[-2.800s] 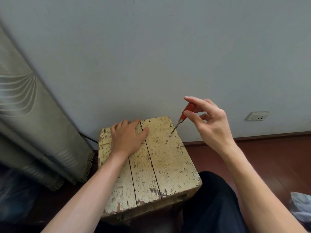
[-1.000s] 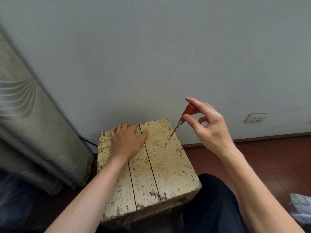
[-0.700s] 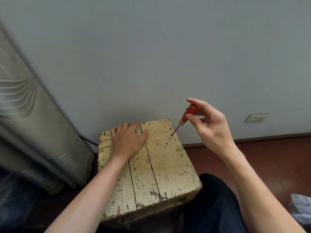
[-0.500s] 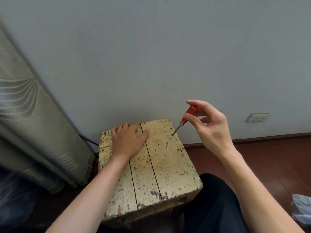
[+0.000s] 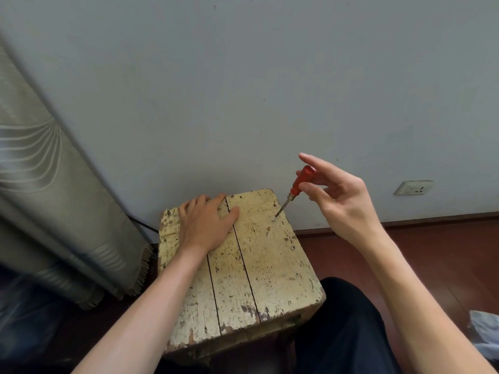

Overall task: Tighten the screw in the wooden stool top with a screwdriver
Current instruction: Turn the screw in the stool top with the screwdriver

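The right hand [image 5: 343, 201] pinches the slim red-handled screwdriver [image 5: 295, 190], light and rigid (best held mid-handle), tip on the screw [image 5: 274, 219] at the worn cream wooden stool top's [image 5: 256, 265] far right, left hand [image 5: 205, 225] flat, steadying.

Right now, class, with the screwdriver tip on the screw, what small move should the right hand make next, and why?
Probably close the fingers on the red handle and give another twist. The right hand has its forefinger lifted off the screwdriver, while the left hand lies flat on the stool top.
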`<action>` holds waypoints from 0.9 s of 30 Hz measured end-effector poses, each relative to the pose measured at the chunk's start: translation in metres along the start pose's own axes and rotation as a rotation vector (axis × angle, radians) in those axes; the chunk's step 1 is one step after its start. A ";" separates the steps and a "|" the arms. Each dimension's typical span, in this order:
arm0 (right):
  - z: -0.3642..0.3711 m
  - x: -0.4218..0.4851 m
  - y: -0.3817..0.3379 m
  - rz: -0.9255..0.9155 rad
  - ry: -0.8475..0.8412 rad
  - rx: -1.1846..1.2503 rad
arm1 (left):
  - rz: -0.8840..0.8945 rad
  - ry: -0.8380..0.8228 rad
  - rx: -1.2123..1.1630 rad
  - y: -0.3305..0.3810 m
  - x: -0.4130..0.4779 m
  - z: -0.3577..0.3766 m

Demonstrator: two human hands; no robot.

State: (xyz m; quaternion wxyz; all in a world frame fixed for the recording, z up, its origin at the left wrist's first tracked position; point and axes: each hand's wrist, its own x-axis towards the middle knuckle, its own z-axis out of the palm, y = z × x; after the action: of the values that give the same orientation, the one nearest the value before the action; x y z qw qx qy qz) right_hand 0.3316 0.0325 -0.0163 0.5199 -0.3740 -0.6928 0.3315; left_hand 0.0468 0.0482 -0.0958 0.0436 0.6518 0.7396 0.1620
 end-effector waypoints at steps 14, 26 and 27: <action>0.000 -0.003 0.001 -0.043 -0.008 -0.072 | 0.001 0.005 -0.004 0.000 0.000 0.000; 0.008 -0.001 0.000 -0.043 0.058 -0.078 | -0.001 0.009 -0.005 0.002 -0.002 -0.003; 0.010 -0.001 -0.002 -0.050 0.079 -0.084 | -0.002 0.007 -0.005 0.002 -0.002 -0.003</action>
State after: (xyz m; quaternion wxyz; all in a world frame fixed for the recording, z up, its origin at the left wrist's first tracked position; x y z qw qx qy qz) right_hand 0.3219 0.0297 -0.0181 0.5389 -0.3908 -0.6942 0.2737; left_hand 0.0484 0.0454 -0.0923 0.0427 0.6503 0.7401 0.1660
